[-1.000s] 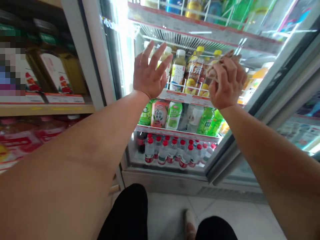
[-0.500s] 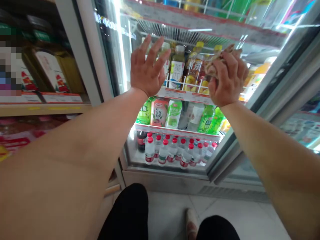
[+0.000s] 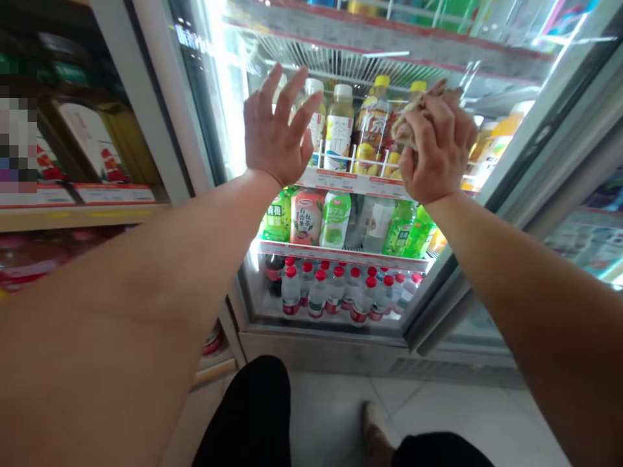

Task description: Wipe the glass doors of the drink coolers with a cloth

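My left hand [image 3: 278, 133] is spread with its fingers apart, in front of the left part of the glass door [image 3: 292, 298] of a drinks fridge; whether it touches the glass I cannot tell. Farther right, my right hand [image 3: 440, 146] is wrapped over a crumpled brownish cloth [image 3: 406, 126] held up against the same door. Through the glass, a tea bottle [image 3: 338, 130] with a white label shows between the hands. Beside it stands a dark tea bottle [image 3: 374, 123] with a yellow cap, and my right hand hides part of that row.
Lower shelves hold green bottles [image 3: 402, 228], a pink-red bottle [image 3: 305, 219] and several red-capped water bottles [image 3: 317, 298]. A metal door handle [image 3: 450, 318] runs along the right. Left is a shelf [image 3: 97, 215] with large oil bottles [image 3: 92, 139]. My knees and the tiled floor [image 3: 331, 415] are below.
Both hands have shifted slightly left in the view, and the camera has moved a little. My right hand still grips the cloth, and my left remains spread.
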A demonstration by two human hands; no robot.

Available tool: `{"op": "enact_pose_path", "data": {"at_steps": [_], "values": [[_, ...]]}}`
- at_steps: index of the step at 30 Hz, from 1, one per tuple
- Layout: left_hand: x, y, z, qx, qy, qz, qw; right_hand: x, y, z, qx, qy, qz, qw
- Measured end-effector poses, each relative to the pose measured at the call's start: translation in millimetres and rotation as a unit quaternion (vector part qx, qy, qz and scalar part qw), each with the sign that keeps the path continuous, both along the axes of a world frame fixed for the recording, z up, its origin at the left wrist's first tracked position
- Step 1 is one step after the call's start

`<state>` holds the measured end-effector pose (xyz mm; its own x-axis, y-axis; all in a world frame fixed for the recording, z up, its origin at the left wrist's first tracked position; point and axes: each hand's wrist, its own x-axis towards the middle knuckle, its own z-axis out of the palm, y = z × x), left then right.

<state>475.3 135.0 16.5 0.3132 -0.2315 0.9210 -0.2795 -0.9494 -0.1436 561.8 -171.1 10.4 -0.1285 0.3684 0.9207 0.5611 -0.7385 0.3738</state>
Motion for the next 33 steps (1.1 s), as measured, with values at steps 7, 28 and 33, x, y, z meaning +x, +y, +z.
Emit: {"op": "enact_pose_path", "data": {"at_steps": [7, 28, 33], "values": [[7.0, 6.5, 1.3, 0.008, -0.004, -0.013, 1.0, -7.2, -2.0, 0.6, -0.083, 0.099, -0.033, 0.991], [3.4, 3.8, 0.0, 0.027, -0.024, 0.035, 0.999, -8.5, -3.4, -0.1, -0.089, 0.088, -0.03, 0.992], [9.2, 6.1, -2.7, 0.015, -0.039, 0.044, 0.998, -6.4, -1.5, 1.6, -0.075, 0.091, 0.017, 0.993]]}}
